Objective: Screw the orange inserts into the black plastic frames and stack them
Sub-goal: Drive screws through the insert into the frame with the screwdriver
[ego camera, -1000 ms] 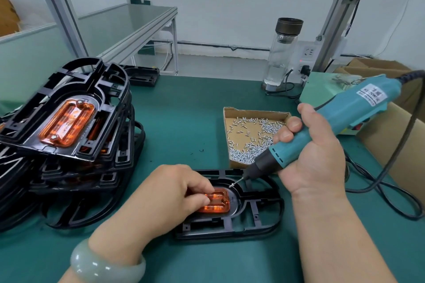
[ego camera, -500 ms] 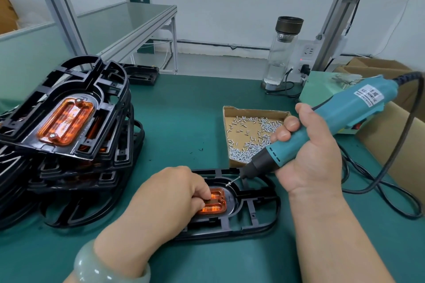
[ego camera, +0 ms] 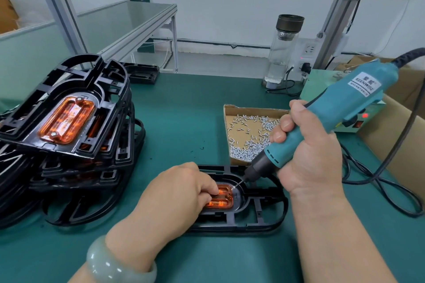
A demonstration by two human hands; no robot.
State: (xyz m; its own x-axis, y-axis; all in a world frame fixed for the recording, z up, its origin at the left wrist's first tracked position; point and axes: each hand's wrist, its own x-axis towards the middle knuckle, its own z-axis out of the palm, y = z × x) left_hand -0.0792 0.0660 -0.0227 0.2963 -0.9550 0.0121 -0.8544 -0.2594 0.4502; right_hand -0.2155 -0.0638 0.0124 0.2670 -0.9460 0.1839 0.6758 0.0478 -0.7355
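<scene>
My left hand (ego camera: 174, 193), fingers curled, grips the orange insert (ego camera: 222, 201) seated in the black frame (ego camera: 264, 220), flat on the surface (ego camera: 184, 126). My right hand (ego camera: 308, 158) grips the tilted screwdriver (ego camera: 345, 108), tip at the insert's far corner. Stack of frames (ego camera: 69, 110): far left.

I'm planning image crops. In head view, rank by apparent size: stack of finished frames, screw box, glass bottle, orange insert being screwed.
1. stack of finished frames
2. screw box
3. glass bottle, farther off, real size unsure
4. orange insert, partly under left hand
</scene>
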